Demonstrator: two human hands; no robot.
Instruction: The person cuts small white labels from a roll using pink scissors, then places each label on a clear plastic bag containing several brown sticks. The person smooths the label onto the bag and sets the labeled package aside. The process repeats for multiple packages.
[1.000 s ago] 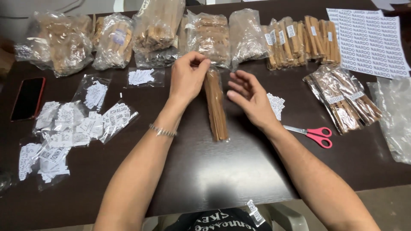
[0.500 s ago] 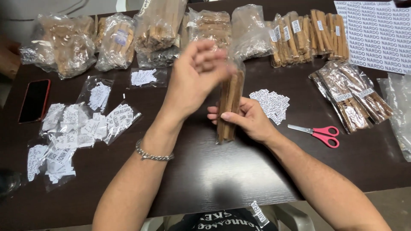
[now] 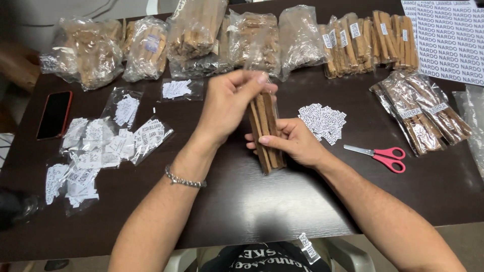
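Observation:
My right hand [image 3: 292,143] grips a bundle of brown wooden sticks [image 3: 266,132], held nearly upright above the dark table [image 3: 252,201]. My left hand [image 3: 232,100] pinches the top of a thin clear plastic sleeve at the bundle's upper end. The sleeve's lower part is hard to make out against the sticks. A small pile of cut paper labels [image 3: 322,121] lies just right of my right hand.
Red-handled scissors [image 3: 380,154] lie right of the hands. Clear bags of sticks [image 3: 196,35] line the far edge, packed bundles [image 3: 423,108] sit at right, and a label sheet [image 3: 448,35] at far right. Bags of cut labels [image 3: 96,146] and a phone [image 3: 54,114] lie left.
The stick bundle was lifted off the table and stood nearly upright in my right hand. My left hand moved to its top end and holds the clear sleeve there.

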